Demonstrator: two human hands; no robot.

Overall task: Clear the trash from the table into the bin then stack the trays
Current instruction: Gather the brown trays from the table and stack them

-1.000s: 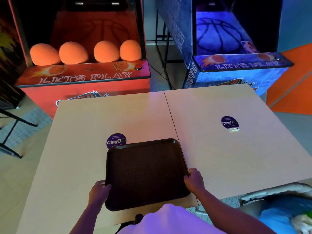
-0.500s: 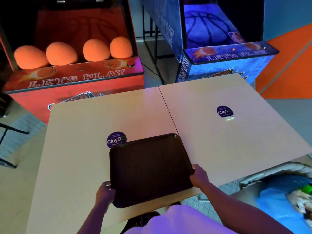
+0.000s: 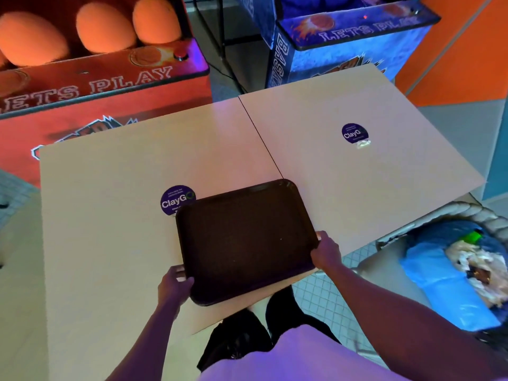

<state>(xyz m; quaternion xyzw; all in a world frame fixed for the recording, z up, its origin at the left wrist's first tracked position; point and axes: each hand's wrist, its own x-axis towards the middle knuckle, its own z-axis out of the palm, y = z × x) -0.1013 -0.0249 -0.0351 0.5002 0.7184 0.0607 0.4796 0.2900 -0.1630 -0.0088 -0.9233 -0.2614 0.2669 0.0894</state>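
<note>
A dark brown tray (image 3: pixel 244 240) lies at the near edge of the beige table (image 3: pixel 110 210), turned slightly with its far corner to the right. My left hand (image 3: pixel 173 287) grips its near left edge. My right hand (image 3: pixel 325 253) grips its right edge. The tray's surface is bare. Whether another tray lies under it cannot be told. At the lower right stands a woven bin (image 3: pixel 450 210) lined with a blue bag (image 3: pixel 439 284), holding crumpled paper and a green item (image 3: pixel 471 236).
A second beige table (image 3: pixel 357 174) abuts on the right, with a small scrap (image 3: pixel 362 144) beside its purple sticker. Behind the tables stand a red arcade basketball machine (image 3: pixel 96 86) and a blue one (image 3: pixel 351 42). Tiled floor shows below the table edge.
The view has swung down and to the right, bringing the bin further into sight. The tray looks more turned; both hands have kept their grip on its edges.
</note>
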